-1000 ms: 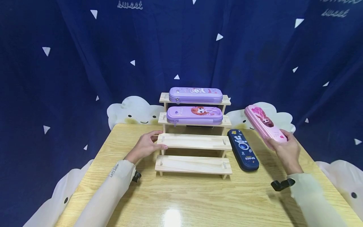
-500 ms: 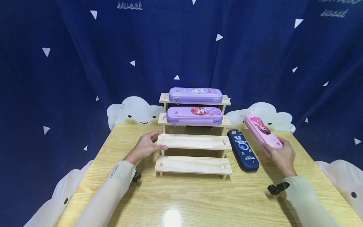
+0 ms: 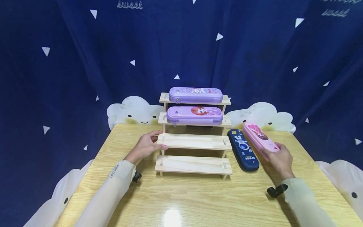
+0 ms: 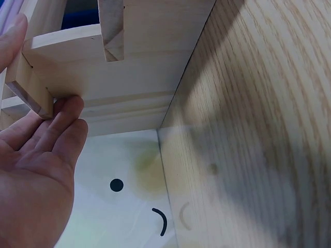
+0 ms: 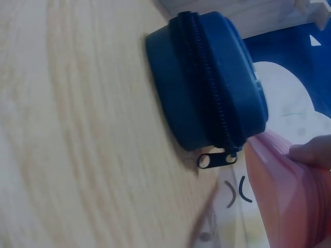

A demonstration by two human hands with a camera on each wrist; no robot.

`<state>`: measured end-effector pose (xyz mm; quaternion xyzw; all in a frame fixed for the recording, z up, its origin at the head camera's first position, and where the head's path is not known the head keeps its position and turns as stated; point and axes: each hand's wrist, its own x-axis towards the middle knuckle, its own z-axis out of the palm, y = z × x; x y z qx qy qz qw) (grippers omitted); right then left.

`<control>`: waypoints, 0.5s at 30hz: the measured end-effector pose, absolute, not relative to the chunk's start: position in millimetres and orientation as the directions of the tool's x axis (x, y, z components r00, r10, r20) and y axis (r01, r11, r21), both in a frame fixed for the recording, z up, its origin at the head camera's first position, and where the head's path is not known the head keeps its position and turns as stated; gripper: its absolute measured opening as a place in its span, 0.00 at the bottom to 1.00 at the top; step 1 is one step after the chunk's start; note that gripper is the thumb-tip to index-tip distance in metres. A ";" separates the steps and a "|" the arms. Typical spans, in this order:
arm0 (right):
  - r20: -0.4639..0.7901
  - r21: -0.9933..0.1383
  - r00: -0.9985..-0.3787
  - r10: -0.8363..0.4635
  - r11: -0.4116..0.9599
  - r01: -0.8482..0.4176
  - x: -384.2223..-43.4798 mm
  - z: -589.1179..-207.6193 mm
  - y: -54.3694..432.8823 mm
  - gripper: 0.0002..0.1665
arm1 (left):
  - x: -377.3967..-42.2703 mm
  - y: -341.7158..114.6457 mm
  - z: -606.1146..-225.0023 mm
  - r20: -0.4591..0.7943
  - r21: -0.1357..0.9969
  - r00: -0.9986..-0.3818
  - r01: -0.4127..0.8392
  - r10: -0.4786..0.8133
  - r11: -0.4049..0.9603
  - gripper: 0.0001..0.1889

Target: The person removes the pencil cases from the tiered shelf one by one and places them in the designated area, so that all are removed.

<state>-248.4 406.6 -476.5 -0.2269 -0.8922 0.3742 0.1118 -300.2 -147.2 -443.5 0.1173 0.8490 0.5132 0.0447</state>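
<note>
My left hand (image 3: 143, 146) grips the left end of a stepped wooden shelf (image 3: 194, 141) at its second step from the front. In the left wrist view, fingers (image 4: 67, 113) curl beneath the board while the thumb lies over it. To the right, my right hand (image 3: 280, 160) holds a pink pencil case (image 3: 259, 138) with a doll picture by its near end. That case slants low over the table, right beside a navy pencil case (image 3: 243, 149) printed with an astronaut. In the right wrist view, the navy case's zipper end (image 5: 207, 82) faces the camera, with the pink case behind it.
Two purple pencil cases lie on the shelf's upper steps, one on the top step (image 3: 195, 94) and one with a doll picture (image 3: 194, 115) below it. A wooden table (image 3: 181, 195) bears everything. A dark blue curtain (image 3: 153, 47) with white clouds hangs behind.
My right hand has lowered the pink pencil case toward the table and moved it slightly left, closer to the navy case. The left hand has kept its place on the shelf.
</note>
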 end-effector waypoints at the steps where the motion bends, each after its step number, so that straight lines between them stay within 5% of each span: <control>1: 0.026 -0.716 -0.873 0.487 0.619 0.324 -248.0 -477.8 406.4 0.55 | -300.3 -147.1 -443.7 0.045 0.881 -0.969 0.154 0.245 0.447 0.45; 15: -0.070 -0.734 -0.866 0.496 0.562 0.381 -248.8 -497.3 396.9 0.57 | -299.9 -145.7 -442.2 0.033 0.875 -0.968 0.148 0.249 0.462 0.43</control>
